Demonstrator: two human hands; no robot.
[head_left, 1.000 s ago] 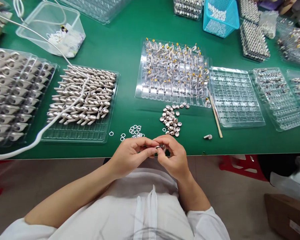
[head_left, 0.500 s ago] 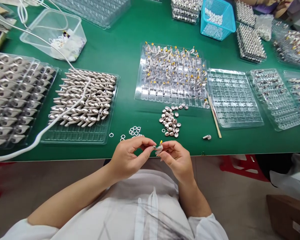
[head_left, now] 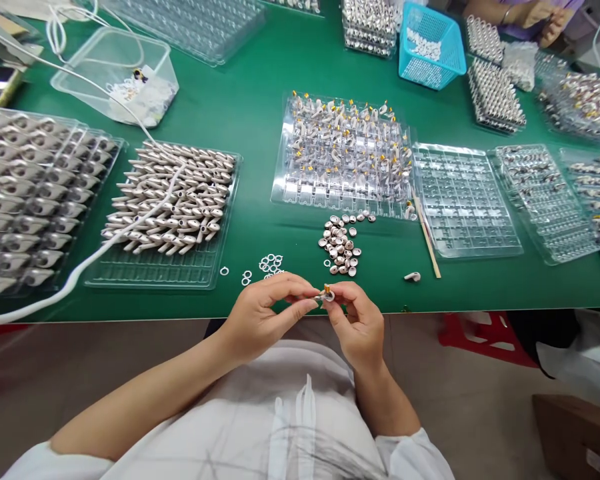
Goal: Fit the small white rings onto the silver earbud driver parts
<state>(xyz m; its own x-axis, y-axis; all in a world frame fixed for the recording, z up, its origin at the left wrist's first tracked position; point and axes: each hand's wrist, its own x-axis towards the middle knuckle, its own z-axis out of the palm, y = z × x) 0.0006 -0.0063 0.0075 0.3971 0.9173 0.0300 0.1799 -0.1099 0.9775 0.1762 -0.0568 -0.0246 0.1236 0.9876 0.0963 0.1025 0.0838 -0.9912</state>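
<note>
Just over the table's front edge, my left hand [head_left: 260, 317] and my right hand [head_left: 357, 323] meet at their fingertips. Between them is a small pale earbud housing [head_left: 329, 296] with a gold-coloured flex strip sticking up. Both hands pinch it between thumb and forefinger; the fingers hide much of it. Beyond my left hand lie several white rings [head_left: 271, 261]. A loose heap of round metallic caps [head_left: 341, 247] sits straight ahead. Off to the right, a single earbud shell [head_left: 413, 276] rests on the green table [head_left: 260, 200].
Ahead stands a clear tray of earbud parts with gold strips [head_left: 350, 147]. Stacked shells fill a tray [head_left: 175, 193] at left, crossed by a white cable [head_left: 80, 273]. A wooden stick [head_left: 429, 243] lies beside another clear tray [head_left: 467, 200]. Another person's hands [head_left: 545, 17] show at the far right.
My fingertips have drawn closer together, and the earbud housing has turned between them. The small dark piece at my left fingertips no longer shows apart. Another person's hands have come into view.
</note>
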